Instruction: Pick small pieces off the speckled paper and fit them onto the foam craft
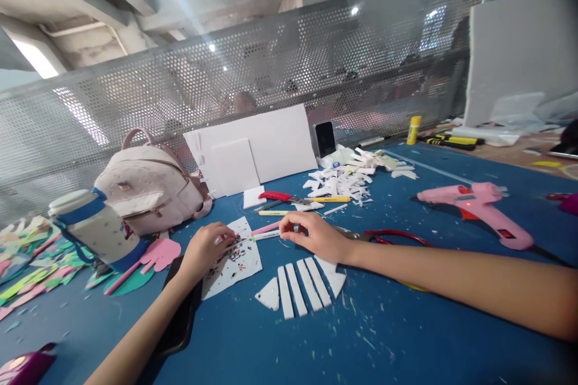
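My left hand (pixel 205 248) rests closed on a white foam sheet (pixel 235 264) speckled with small dark bits, its fingers pinched at the tip of a thin pale-green pen (pixel 264 236). My right hand (pixel 313 234) is curled over the other end of that pen, gripping it; a pink stick (pixel 266 228) lies just behind. In front of my right hand lie several white foam strips (pixel 300 289) and two white triangles (pixel 270 295) on the blue table.
A pink glue gun (pixel 478 207) lies at right, red-handled scissors (pixel 388 236) behind my right wrist. White foam scraps (pixel 352 177), white boards (pixel 257 147), a pale backpack (pixel 151 186), a water bottle (pixel 97 228), a black phone (pixel 180 313) and colourful cutouts (pixel 31 264) surround the area. Perforated metal fence behind.
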A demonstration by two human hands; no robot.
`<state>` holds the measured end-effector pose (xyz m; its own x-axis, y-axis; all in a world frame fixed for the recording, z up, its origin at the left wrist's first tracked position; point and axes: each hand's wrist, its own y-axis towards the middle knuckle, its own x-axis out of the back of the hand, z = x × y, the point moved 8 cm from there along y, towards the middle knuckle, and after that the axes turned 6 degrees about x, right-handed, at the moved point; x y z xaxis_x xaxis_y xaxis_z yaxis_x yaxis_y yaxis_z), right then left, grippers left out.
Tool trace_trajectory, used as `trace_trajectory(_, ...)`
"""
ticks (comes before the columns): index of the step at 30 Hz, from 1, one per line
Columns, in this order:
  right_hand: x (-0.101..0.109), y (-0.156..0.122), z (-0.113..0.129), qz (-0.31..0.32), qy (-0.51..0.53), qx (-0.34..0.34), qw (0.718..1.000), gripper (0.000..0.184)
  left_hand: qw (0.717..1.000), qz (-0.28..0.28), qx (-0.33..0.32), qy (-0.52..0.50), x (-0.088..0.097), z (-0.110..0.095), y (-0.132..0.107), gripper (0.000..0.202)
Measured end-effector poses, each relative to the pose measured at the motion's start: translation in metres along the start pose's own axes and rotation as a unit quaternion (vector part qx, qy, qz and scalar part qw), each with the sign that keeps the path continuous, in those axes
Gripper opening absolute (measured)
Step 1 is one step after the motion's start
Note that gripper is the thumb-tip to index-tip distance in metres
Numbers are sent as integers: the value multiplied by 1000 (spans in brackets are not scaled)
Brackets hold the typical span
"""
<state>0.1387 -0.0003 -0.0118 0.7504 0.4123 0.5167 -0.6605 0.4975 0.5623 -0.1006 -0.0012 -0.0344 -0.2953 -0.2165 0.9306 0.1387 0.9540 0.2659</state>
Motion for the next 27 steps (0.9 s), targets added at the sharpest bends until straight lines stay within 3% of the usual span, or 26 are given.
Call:
trace_trajectory(16,0,0,-4,-8,1,-7,1000,9,989,5,-49,137,-1,-20,4,21)
trace_trajectory(27,0,1,-5,-11,-3,-9,1000,9,998,-60,-10,25,10,-3,3,7)
